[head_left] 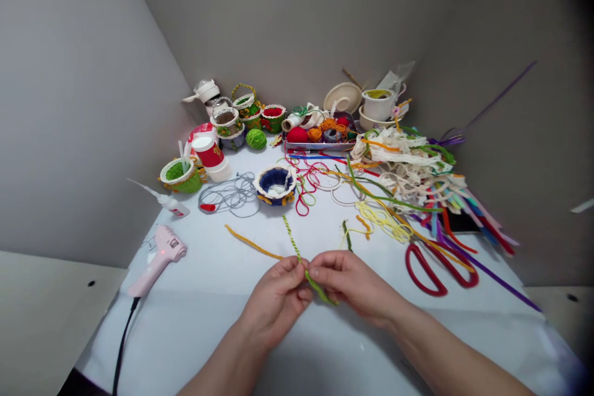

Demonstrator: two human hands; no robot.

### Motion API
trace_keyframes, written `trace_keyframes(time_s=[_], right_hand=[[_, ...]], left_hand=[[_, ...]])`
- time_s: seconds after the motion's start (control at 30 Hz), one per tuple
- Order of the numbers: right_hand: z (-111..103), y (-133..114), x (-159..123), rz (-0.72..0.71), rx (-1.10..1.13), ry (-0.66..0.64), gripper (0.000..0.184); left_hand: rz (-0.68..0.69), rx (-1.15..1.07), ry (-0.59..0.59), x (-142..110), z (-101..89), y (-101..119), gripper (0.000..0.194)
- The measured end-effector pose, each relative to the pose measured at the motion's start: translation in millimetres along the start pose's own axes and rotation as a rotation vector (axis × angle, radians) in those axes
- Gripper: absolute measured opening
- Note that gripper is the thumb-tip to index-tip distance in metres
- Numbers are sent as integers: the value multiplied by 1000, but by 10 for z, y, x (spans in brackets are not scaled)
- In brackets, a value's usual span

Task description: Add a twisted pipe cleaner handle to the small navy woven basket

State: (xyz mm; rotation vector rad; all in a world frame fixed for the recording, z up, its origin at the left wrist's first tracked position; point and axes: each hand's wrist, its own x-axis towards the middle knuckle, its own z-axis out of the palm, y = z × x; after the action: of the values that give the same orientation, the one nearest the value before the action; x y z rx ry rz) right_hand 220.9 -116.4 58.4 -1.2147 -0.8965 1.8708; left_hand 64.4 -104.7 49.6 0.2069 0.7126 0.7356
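Observation:
My left hand (281,297) and my right hand (350,281) meet at the front middle of the table. Both pinch a green pipe cleaner (291,236) between thumb and fingers. Its upper part looks twisted with a lighter strand and points away from me; its lower end hangs below my fingertips. A mustard-yellow pipe cleaner (250,243) runs to the left from behind my left fingers; whether that hand grips it I cannot tell. Beyond my hands stands a small dark blue basket (275,200) with a white rim.
A pink glue gun (158,260) lies at the left, near a white glue bottle (172,204). Red-handled scissors (426,288) rest at the right, below piled lace and pipe cleaners (403,164). Small woven baskets (185,184) and a tray of yarn (320,145) stand further back.

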Motion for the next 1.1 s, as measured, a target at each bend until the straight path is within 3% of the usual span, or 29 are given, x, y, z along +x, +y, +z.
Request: trace_keyframes(time_s=[0.17, 0.33, 0.47, 0.67, 0.87, 1.1], right_hand=[[-3, 1, -11, 65, 79, -29, 35], [-27, 57, 10, 108, 219, -133, 30], [-12, 86, 32, 87, 203, -57, 29], [14, 61, 14, 25, -22, 79, 24], [8, 20, -10, 17, 5, -7, 30], [-2, 6, 11, 42, 71, -8, 31]], left_hand=[[-22, -20, 4, -6, 1, 0, 8], [-28, 34, -68, -6, -1, -14, 10], [31, 115, -63, -4, 11, -25, 13], [97, 210, -52, -14, 20, -24, 12], [46, 132, -49, 28, -18, 7, 18], [12, 29, -41, 37, -28, -7, 11]])
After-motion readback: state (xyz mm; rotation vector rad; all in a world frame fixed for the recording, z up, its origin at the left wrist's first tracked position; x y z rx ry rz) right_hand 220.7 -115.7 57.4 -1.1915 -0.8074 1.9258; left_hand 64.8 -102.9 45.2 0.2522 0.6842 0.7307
